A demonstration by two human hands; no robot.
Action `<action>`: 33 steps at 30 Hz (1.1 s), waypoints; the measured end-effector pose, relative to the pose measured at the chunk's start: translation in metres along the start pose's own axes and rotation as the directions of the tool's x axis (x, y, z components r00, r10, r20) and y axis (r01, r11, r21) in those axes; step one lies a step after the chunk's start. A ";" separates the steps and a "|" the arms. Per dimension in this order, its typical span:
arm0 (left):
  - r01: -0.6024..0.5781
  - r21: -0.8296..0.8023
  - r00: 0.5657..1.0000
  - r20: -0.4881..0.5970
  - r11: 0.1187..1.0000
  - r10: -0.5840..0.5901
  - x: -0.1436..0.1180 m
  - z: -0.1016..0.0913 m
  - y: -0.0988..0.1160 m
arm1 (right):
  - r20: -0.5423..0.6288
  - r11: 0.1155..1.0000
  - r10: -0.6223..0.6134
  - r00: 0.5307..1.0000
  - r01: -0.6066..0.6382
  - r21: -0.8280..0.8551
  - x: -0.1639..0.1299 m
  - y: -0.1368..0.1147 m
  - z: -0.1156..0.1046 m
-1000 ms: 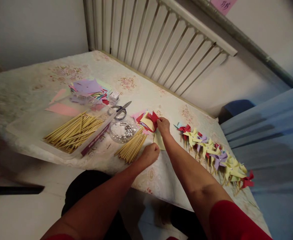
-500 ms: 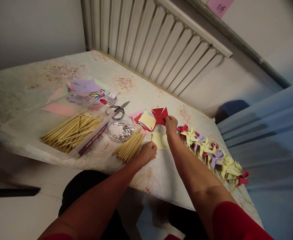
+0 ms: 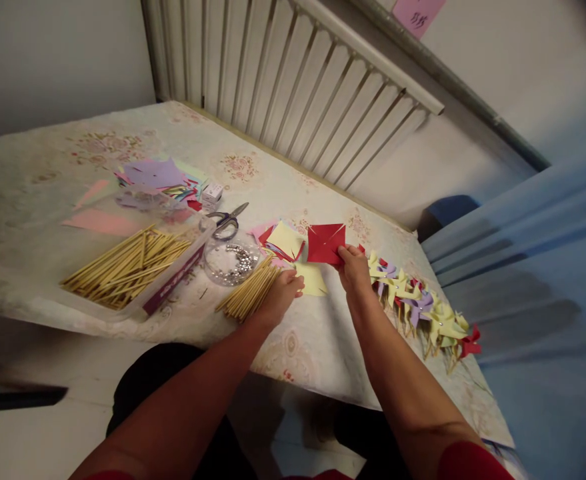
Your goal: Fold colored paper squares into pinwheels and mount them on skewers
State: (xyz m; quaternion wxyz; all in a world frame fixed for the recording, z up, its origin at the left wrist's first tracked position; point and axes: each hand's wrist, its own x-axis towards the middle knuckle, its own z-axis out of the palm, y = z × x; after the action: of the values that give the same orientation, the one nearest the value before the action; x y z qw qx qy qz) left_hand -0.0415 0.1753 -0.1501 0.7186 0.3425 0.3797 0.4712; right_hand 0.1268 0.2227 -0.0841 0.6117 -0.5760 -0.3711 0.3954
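My right hand pinches a red cut paper square by its near edge and holds it just above the table. My left hand rests with fingers curled on the edge of a pale yellow paper square, beside a loose bundle of wooden sticks. Behind the yellow square lies a small stack of cut paper squares, yellow on top. To the right of my right hand runs a row of finished paper pinwheels, yellow, purple and red.
A clear tray of wooden sticks sits at the left. A round clear dish of pins, scissors and more coloured paper lie behind it. A radiator stands at the table's far edge; blue fabric lies right.
My right hand has lifted the red square off the paper stack and drawn it right and toward me. My left hand stayed on the yellow square. The camera has shifted right.
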 end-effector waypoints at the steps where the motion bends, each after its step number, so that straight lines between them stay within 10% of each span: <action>1: -0.007 -0.021 1.000 0.009 1.000 0.008 0.000 -0.001 0.000 | 0.027 1.000 0.017 0.999 -0.018 0.024 -0.009 -0.001 -0.002; 13: -0.001 -0.331 0.977 0.203 0.943 0.072 0.001 0.000 0.008 | 0.133 0.982 0.149 0.980 -0.163 0.095 -0.069 0.014 -0.009; 33: -0.024 -0.324 0.997 0.067 0.946 0.048 0.007 -0.003 -0.001 | 0.180 0.965 0.233 0.956 -0.250 0.078 -0.097 0.019 -0.007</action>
State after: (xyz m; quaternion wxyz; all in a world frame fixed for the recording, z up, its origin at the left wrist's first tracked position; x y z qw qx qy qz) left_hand -0.0422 0.1821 -0.1536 0.7698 0.2446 0.2643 0.5270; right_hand 0.0923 0.1314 -0.1038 0.5530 -0.5499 -0.3282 0.5330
